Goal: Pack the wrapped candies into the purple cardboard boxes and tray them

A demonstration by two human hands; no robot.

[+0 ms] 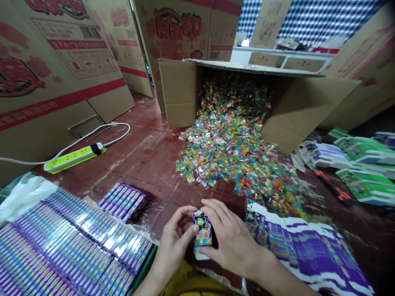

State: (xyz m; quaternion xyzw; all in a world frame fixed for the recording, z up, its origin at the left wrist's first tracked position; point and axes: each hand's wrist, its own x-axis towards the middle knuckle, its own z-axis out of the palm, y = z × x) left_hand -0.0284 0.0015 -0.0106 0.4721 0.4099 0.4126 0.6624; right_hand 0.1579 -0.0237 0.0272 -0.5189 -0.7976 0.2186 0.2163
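Note:
A small purple candy box [203,233] with a cartoon figure on its front stands upright between both my hands. My left hand [175,241] grips its left side with curled fingers. My right hand [230,238] wraps over its top and right side. Just to the right lies a fanned stack of flat unfolded purple box blanks [311,250]. Ahead, a heap of colourful wrapped candy packets [234,152] spills out of a large cardboard carton [182,94] lying on its side.
Rows of filled purple boxes [61,250] fill a tray at the lower left, with a small loose group [123,200] beside them. A green power strip [72,158] with a white cable lies at left. Green boxes [364,181] and an orange-handled cutter [335,188] lie at right. Tall cartons stand around.

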